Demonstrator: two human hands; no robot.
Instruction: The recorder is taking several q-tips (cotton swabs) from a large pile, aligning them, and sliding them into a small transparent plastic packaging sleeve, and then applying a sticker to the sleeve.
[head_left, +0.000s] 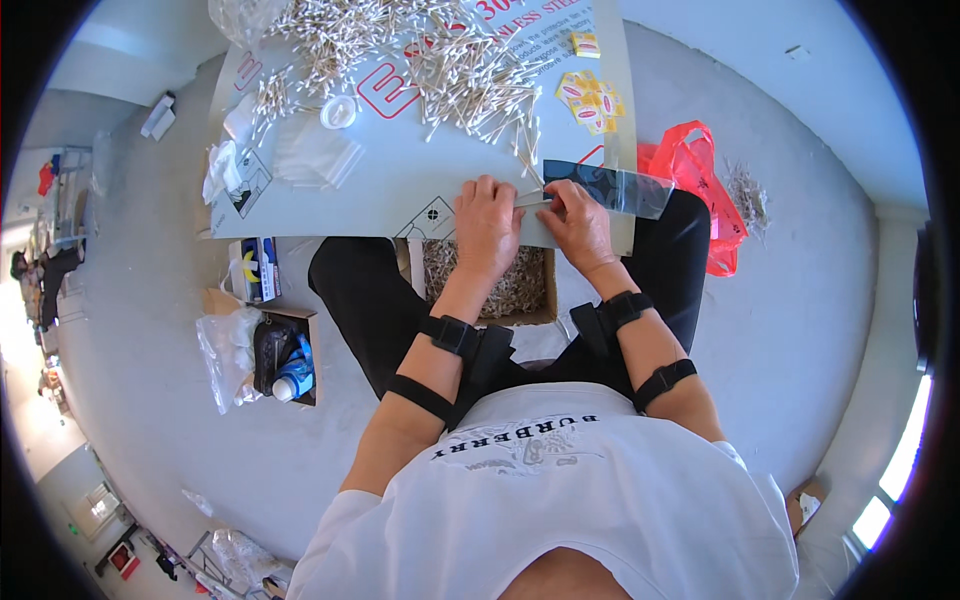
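Both my hands work close together at the near edge of a grey printed board. My left hand [487, 225] is closed, fingers curled down, at a thin pale strip [532, 198] that spans the gap between the hands. My right hand [580, 230] pinches at the strip's other end; what lies between its fingertips is too small to make out. A few cotton swabs [530, 160] trail from the large swab pile [470, 75] down toward the right fingertips. Beside that hand lies a dark sheet with a clear plastic end [640, 194].
On the board [400, 185] lie clear plastic bags [318, 152], a round white container [338, 112] and yellow labels [590, 100]. Below its edge, a box of swabs [490, 280] stands between my knees. A red bag [700, 180] is at right, an open carton [308, 350] at left.
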